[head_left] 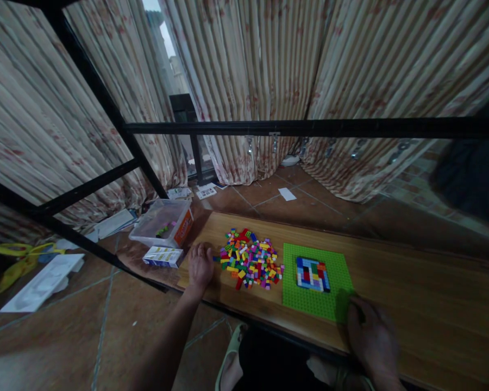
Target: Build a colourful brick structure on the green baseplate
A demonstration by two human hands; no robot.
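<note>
- Plastic tub [183,228]: sitting well L of green plate [339,271].
- L hand [200,266]: resting on table [440,298], L of plate beyond the pile; fingers loosely curling, can't tell if gripping anything.
- Brick pile [248,260]: lying just L of plate; spreading pcs thin would prob. make picking easier.
- Brick build [312,274]: sitting on plate, approx. mid; pressing pcs square & fully onto studs is prob. mattering most.
- R hand [370,331]: resting at plate's near R corner, fingers bending, grip unclear; bracing there should stop sliding.
</note>
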